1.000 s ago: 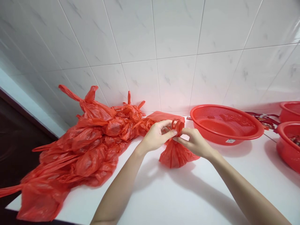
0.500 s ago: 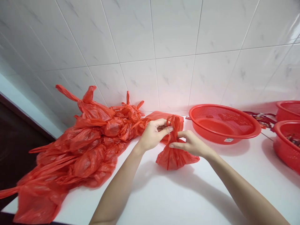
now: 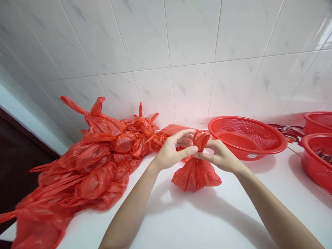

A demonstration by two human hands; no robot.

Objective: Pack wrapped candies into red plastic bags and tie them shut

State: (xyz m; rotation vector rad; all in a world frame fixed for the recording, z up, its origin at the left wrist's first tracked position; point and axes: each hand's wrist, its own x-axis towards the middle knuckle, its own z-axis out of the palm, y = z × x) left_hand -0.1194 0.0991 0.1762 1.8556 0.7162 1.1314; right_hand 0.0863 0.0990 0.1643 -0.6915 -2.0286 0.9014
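A small filled red plastic bag stands on the white table, its neck gathered and its handles looped at the top. My left hand pinches the gathered neck from the left, thumb in front. From the right, my right hand closes thumb and fingers on the same neck, just below the handle loop. Some fingertips are hidden behind the plastic. Behind my left hand lies a flat stack of red plastic against the wall.
A heap of tied red bags fills the table's left side. Right of my hands stands a red perforated basket. Two more red baskets, one nearer and one farther, are at the far right. Behind runs a tiled wall.
Both hands have shifted slightly to the right at the bag's neck. The long upright handles are now folded into a short loop, and the neck is gathered tighter.
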